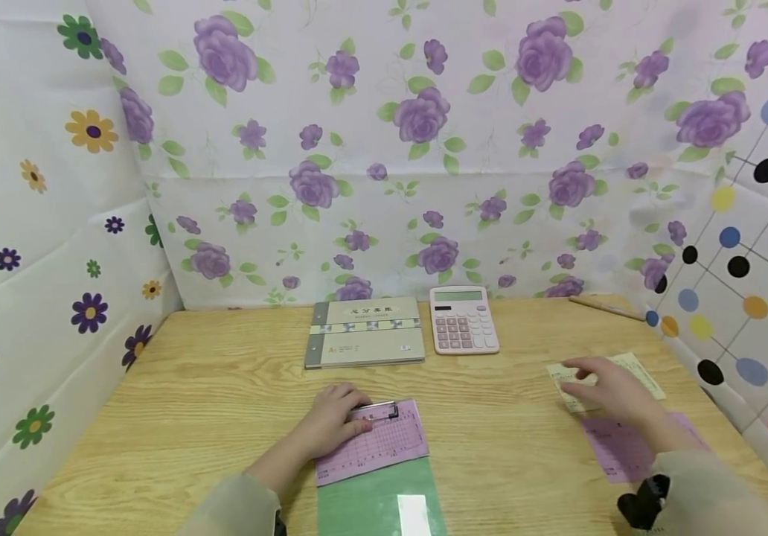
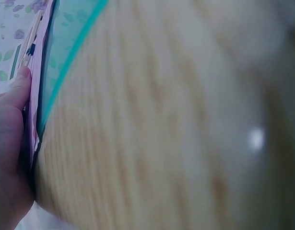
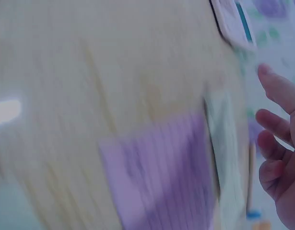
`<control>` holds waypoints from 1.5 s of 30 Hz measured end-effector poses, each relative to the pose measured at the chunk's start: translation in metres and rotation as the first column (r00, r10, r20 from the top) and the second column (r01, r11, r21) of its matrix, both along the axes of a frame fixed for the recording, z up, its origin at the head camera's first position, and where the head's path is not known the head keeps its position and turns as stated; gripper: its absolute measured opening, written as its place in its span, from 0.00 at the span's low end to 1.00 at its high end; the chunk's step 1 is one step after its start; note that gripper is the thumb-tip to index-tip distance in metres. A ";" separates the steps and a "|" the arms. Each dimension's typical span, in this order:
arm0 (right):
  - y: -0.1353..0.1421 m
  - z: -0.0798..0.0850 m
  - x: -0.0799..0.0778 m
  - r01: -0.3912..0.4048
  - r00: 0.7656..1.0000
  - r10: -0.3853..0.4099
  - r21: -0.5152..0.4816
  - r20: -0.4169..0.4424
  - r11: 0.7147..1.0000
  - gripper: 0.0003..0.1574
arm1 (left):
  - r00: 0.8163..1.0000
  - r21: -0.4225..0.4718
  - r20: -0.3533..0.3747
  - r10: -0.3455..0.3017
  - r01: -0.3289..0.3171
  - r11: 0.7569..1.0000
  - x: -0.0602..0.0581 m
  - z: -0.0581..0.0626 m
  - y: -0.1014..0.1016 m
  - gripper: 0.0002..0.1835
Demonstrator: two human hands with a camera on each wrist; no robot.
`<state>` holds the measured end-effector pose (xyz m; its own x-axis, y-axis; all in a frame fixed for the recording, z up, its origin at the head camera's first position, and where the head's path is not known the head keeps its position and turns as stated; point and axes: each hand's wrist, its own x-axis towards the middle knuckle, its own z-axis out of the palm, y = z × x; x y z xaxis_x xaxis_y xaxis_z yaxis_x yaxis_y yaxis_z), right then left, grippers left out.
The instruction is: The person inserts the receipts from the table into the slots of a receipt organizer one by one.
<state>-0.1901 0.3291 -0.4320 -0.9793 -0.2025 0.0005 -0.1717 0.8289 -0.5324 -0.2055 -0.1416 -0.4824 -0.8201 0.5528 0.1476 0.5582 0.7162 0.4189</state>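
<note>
My left hand (image 1: 333, 420) holds the top left of a green clipboard (image 1: 360, 506), with the thumb over the pink form (image 1: 397, 441) beside the metal clip (image 1: 384, 409). In the left wrist view the thumb (image 2: 22, 91) lies along the board's edge, and the other fingers are mostly hidden. On the right side of the table, my right hand (image 1: 615, 394) hovers over a pale yellow slip (image 1: 641, 372) with loosely bent fingers and nothing in them. A second pink sheet (image 1: 615, 450) lies nearer me, partly under the forearm; the right wrist view shows this pink sheet (image 3: 161, 172) blurred.
An account book (image 1: 367, 331) lies at the back of the wooden table (image 1: 223, 372), with a pink calculator (image 1: 464, 320) to its right. Farther right, a pen-like stick (image 1: 605, 307) lies near the back edge. Patterned cloth walls (image 1: 370, 201) enclose the table's back and sides.
</note>
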 end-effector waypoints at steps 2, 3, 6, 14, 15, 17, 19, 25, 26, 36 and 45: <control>0.018 0.001 0.000 0.015 1.000 -0.015 0.021 -0.003 1.000 0.38 | 1.000 -0.004 0.001 0.004 -0.004 1.000 0.000 0.000 0.000 0.19; 0.026 0.001 -0.001 0.020 1.000 -0.019 0.038 -0.009 0.999 0.38 | 1.000 -0.003 0.002 0.005 -0.005 1.000 0.000 0.000 0.000 0.19; 0.047 -0.001 -0.003 0.050 0.999 -0.049 0.105 -0.012 0.993 0.39 | 1.000 -0.007 0.008 0.011 -0.011 1.000 0.000 0.000 -0.001 0.19; 0.079 -0.010 -0.004 0.103 0.994 -0.109 0.188 0.020 0.977 0.45 | 1.000 -0.010 0.004 0.014 -0.014 1.000 -0.002 -0.002 -0.002 0.19; 0.081 -0.011 -0.004 0.109 0.993 -0.115 0.194 0.019 0.975 0.46 | 1.000 -0.014 0.007 0.015 -0.015 1.000 -0.002 -0.002 -0.002 0.19; 0.083 -0.014 -0.004 0.116 0.993 -0.121 0.204 0.010 0.972 0.47 | 1.000 -0.019 0.005 0.014 -0.014 1.000 -0.002 -0.003 -0.002 0.19; 0.086 -0.016 -0.005 0.125 0.992 -0.129 0.216 0.005 0.968 0.48 | 1.000 -0.020 0.001 0.013 -0.013 1.000 -0.002 -0.004 -0.001 0.19; 0.096 -0.025 -0.008 0.183 0.978 -0.202 0.259 0.048 0.948 0.54 | 1.000 -0.013 -0.007 0.006 -0.006 1.000 0.000 -0.002 -0.001 0.19; 0.097 -0.026 -0.008 0.197 0.974 -0.219 0.262 0.059 0.945 0.55 | 1.000 -0.014 -0.006 0.006 -0.006 1.000 0.000 -0.001 -0.001 0.19; 0.098 -0.032 -0.016 0.203 0.976 -0.219 0.312 0.017 0.928 0.52 | 1.000 -0.025 0.019 0.024 -0.024 0.999 0.000 0.002 -0.001 0.19; 0.095 -0.034 -0.018 0.220 0.971 -0.237 0.279 0.029 0.935 0.51 | 1.000 -0.047 0.017 0.026 -0.025 0.999 -0.001 -0.001 -0.002 0.20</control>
<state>-0.2079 0.4238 -0.4656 -0.9955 0.0431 -0.0842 0.0655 0.9563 -0.2848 -0.2063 -0.1438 -0.4833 -0.8362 0.5377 0.1079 0.5325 0.7490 0.3942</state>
